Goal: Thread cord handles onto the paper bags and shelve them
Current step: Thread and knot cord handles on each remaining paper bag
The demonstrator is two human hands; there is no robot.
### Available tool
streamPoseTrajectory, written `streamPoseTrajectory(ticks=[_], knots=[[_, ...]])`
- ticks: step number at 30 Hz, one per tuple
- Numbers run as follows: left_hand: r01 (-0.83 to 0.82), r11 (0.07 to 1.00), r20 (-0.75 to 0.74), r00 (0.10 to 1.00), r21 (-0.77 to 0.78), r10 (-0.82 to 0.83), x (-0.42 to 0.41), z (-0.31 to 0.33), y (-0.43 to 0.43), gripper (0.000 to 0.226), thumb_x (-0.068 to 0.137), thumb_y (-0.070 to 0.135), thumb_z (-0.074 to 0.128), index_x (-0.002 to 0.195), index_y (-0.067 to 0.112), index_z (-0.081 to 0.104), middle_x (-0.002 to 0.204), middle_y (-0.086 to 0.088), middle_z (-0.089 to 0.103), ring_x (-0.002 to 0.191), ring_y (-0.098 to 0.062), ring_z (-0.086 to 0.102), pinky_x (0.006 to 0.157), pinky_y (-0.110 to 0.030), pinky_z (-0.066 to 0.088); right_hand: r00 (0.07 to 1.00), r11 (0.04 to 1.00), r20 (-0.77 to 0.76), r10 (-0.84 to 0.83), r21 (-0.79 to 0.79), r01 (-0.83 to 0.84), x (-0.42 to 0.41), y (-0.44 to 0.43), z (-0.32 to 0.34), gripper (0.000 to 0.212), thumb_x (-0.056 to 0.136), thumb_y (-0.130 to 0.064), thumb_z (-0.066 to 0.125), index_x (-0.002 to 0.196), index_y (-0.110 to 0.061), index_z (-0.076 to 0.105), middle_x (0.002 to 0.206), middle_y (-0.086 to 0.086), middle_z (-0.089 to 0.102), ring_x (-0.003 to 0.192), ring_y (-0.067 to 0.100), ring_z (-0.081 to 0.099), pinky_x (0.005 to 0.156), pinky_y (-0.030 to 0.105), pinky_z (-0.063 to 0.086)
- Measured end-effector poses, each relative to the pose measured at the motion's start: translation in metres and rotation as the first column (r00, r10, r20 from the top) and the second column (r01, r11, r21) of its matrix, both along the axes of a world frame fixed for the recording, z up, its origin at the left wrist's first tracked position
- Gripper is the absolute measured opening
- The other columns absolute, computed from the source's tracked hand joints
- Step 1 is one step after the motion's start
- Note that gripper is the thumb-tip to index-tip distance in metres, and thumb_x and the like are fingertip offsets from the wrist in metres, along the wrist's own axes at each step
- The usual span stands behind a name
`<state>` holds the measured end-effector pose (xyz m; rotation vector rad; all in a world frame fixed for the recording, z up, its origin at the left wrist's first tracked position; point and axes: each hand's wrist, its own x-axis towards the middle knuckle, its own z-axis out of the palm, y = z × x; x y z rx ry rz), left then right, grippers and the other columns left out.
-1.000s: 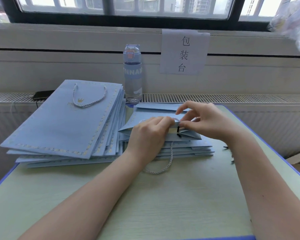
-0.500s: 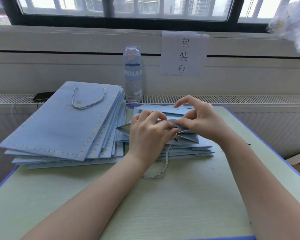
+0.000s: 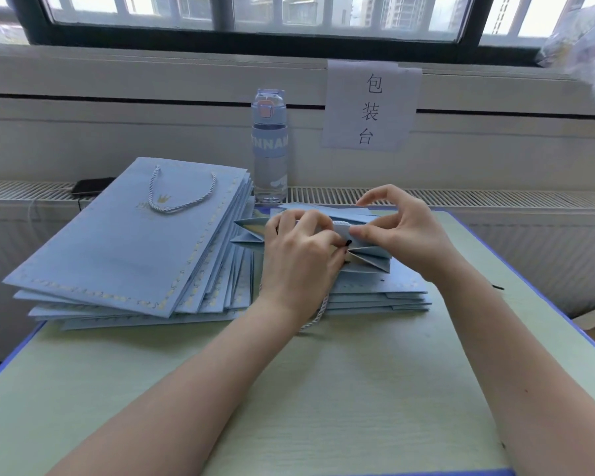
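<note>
bag in work: 1 light-blue paper bag (image 3: pixel 368 261), lying flat w/ mouth pulled open, on top of the blank stack (image 3: pixel 385 295), centre-rear of tabletop (image 3: pixel 289 389).
left: left hand (image 3: pixel 303 250) has fingers curled and pinches the black tip of the cord (image 3: pixel 318 312) at the bag rim. Rest of cord trails out under the wrist, over the stack's near edge.
right: right hand (image 3: pixel 409 235) pinches the bag's top panel near the rim w/ thumb + fingers. Index arched up, touching nothing.
step (est.): feeding cord tip thru a rim hole. Hole itself is hidden by fingers.
bag handling: light, thin card-paper. Stiff in-plane, but prob. creases easily and tears at punched holes. Gusset folds look springy, so one hand must keep the mouth open. Grip at the top rim next to the hole, not mid-panel.
cord handling: soft twisted rope, limp, can't be pushed. Only the hard tip steers, so pinch right behind it.
done stack: done stack (image 3: pixel 117 242) on the left, fanned. Top bag shows 1 white cord handle (image 3: pixel 182 199). Approx 8–10 edges visible, exact n can't tell.
blank count: approx 4–5 layers under the bag in work. Edges overlap, not sure.
cords: 1 in play, no spare supply in view. Small dark bit (image 3: pixel 497 287) at right side of tabletop, can't ID.
other: 1 water bottle (image 3: pixel 269 146), 1 paper sign (image 3: pixel 371 104), 1 phone (image 3: pixel 91 185) on the radiator grille (image 3: pixel 495 197).
shelf: not in view.
</note>
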<state>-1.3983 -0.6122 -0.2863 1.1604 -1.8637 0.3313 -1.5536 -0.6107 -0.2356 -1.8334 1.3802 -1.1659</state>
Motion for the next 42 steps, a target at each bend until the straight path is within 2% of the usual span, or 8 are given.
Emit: streamPoseTrajectory(ticks=[5,10,13,18,27,36,39,42], knots=[[0.023,0.998,0.002,1.000,-0.062,-0.023,0.001,0.003,0.002,0.026,0.082,0.037,0.057,0.074,0.020,0.076,0.087,0.004,0.064,0.092,-0.026,0.052,0.090,-0.040,0.033,0.998,1.000,0.054,-0.021,-0.022,0.022,-0.003,0.008,0.010,0.027,0.079,-0.012,0.074,0.094,-0.027,0.057,0.080,0.032,0.066,0.033,0.004,0.030,0.038,0.010,0.027],[0.058,0.997,-0.075,0.995,-0.049,-0.062,0.001,0.002,-0.003,0.012,0.075,0.028,0.071,0.073,0.018,0.076,0.087,0.002,0.062,0.096,-0.020,0.040,0.091,-0.048,0.039,0.998,1.000,0.064,0.007,-0.028,-0.006,-0.001,0.007,0.007,0.028,0.078,-0.013,0.076,0.092,-0.030,0.058,0.077,0.030,0.066,0.043,0.015,0.040,0.045,0.016,0.033],[0.061,0.998,-0.062,0.996,-0.029,-0.062,0.002,0.002,-0.006,0.012,0.072,0.027,0.072,0.071,0.016,0.076,0.086,0.001,0.062,0.095,-0.019,0.040,0.090,-0.051,0.042,0.998,0.999,0.064,0.024,-0.024,-0.023,-0.002,0.005,0.006,0.031,0.078,-0.014,0.076,0.098,-0.029,0.059,0.070,0.012,0.071,0.063,0.032,0.059,0.065,0.030,0.046],[0.084,0.993,0.047,0.996,-0.083,-0.080,0.009,0.002,-0.014,0.020,0.074,0.031,0.061,0.071,0.015,0.073,0.087,-0.002,0.062,0.094,-0.021,0.046,0.088,-0.049,0.044,0.997,1.000,0.075,0.010,-0.007,-0.009,-0.001,0.002,0.002,0.036,0.075,-0.010,0.077,0.102,-0.027,0.059,0.075,0.000,0.074,0.077,0.015,0.071,0.086,0.035,0.054],[0.273,0.951,0.105,0.960,-0.144,-0.260,0.026,0.002,-0.029,0.020,0.082,0.026,0.061,0.078,0.011,0.073,0.089,-0.001,0.064,0.094,-0.023,0.052,0.083,-0.046,0.046,0.992,1.000,0.125,-0.021,-0.015,0.023,-0.012,0.002,0.007,0.037,0.075,-0.011,0.077,0.105,-0.029,0.063,0.074,-0.002,0.074,0.076,0.008,0.070,0.076,0.019,0.048],[0.233,0.952,0.072,0.972,-0.197,-0.223,0.017,-0.004,-0.022,0.021,0.080,0.039,0.066,0.087,0.020,0.061,0.089,0.002,0.063,0.087,-0.017,0.054,0.080,-0.028,0.037,0.936,0.913,0.080,0.343,0.206,-0.352,-0.012,-0.003,-0.001,0.024,0.087,-0.004,0.063,0.106,-0.018,0.065,0.095,0.004,0.074,0.094,0.015,0.067,0.085,0.024,0.050],[0.268,0.959,0.099,0.961,-0.091,-0.259,0.020,-0.008,-0.023,0.042,0.073,0.034,0.075,0.096,0.022,0.044,0.091,-0.001,0.061,0.083,-0.019,0.055,0.074,-0.032,0.044,0.937,0.908,-0.005,0.349,0.249,-0.337,-0.014,-0.007,-0.006,0.023,0.087,-0.007,0.064,0.102,-0.025,0.066,0.086,-0.001,0.071,0.087,0.013,0.061,0.090,0.036,0.048],[0.274,0.961,0.119,0.956,-0.037,-0.268,0.023,-0.012,-0.025,0.045,0.069,0.032,0.079,0.099,0.019,0.048,0.093,-0.003,0.063,0.080,-0.025,0.061,0.066,-0.037,0.050,0.927,0.904,-0.096,0.364,0.278,-0.326,-0.015,-0.009,-0.011,0.026,0.088,-0.004,0.062,0.103,-0.025,0.065,0.079,-0.004,0.066,0.083,0.015,0.058,0.090,0.043,0.046]])
